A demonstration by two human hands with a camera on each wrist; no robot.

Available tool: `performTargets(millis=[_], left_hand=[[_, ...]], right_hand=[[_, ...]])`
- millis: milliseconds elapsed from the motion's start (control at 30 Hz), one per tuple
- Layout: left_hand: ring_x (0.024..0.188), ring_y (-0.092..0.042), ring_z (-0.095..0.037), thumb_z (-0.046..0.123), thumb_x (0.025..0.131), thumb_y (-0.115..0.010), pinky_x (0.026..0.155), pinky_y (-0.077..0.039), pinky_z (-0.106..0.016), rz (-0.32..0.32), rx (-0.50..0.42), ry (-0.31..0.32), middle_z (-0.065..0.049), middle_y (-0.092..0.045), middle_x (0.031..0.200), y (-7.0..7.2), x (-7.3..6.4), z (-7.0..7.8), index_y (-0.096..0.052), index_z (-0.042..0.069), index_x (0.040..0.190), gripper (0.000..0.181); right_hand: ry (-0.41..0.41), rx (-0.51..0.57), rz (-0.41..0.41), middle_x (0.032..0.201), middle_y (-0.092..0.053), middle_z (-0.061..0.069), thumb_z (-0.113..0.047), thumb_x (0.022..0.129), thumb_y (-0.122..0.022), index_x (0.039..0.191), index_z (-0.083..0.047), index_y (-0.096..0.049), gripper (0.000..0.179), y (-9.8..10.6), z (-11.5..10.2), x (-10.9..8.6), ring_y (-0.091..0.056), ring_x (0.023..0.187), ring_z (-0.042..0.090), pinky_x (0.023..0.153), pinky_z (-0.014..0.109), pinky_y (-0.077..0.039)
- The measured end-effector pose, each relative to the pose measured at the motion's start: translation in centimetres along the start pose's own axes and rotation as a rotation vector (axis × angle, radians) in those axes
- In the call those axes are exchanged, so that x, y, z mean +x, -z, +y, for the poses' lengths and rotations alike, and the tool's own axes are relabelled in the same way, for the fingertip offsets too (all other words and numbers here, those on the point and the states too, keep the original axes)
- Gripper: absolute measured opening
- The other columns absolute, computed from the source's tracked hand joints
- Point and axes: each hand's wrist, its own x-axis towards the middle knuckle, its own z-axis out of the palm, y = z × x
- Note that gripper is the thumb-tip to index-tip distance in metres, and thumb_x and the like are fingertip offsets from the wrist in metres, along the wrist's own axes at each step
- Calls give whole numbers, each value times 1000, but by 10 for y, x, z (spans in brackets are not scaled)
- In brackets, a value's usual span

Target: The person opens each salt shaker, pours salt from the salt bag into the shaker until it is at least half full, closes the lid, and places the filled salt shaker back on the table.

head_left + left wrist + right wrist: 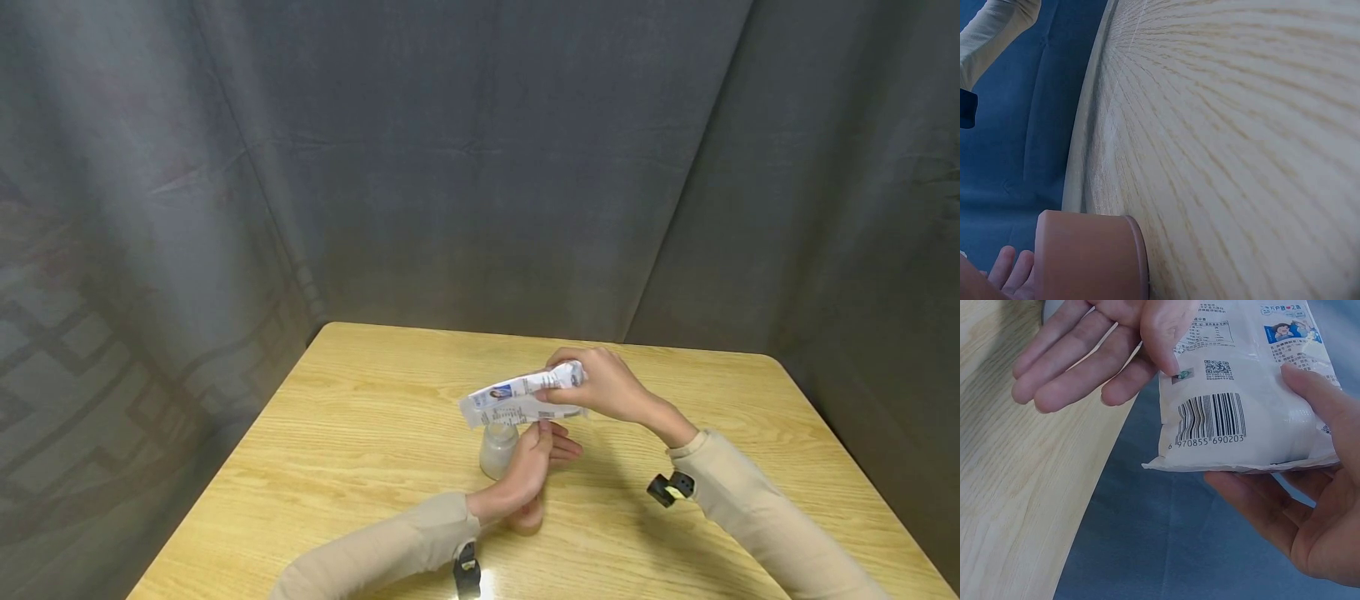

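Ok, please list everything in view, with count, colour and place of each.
Table: 1, light wood, centre
Jar: 1, whitish, on the table
Bag: 1, white with blue print, over the jar
Cylinder: 1, pinkish-orange, on the table, nearer than the jar
Curtain: count unclear, grey, behind the table
Wrist devices: 2, black, one per wrist
Sleeves: 2, beige, on the arms
Left hand: 1, bare, beside the jar
Right hand: 1, bare, holding the bag

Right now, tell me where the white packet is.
In the head view, the white packet is in the right hand, its left end above the jar.
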Motion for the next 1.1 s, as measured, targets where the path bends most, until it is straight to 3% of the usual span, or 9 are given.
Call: performTargets(millis=[533,800,1100], left_hand=[[99,-64,-49,15,111,-15,92,-54,-51,6,51,-33,-33,-65,102,-1,1,0,-47,-13,113,43],[101,-66,-43,23,112,-19,94,-54,-47,-4,22,-31,-28,-67,104,1,1,1,-49,-10,116,45],[100,-68,-38,27,111,-18,93,-55,-43,-10,50,-41,-24,-69,104,3,1,2,-48,-9,117,48]], right_hand=[[8,-9,16,90,-73,-1,-30,78,-86,100,-11,-72,33,0,-1,0,-64,68,7,53,25,-52],[18,-11,22,89,-73,-2,-29,77,-87,98,-12,-72,30,1,-3,2,-63,68,7,52,25,-52],[14,-13,17,91,-73,-1,-30,78,-86,99,-12,-72,32,1,-3,3,-64,68,7,52,25,-51]])
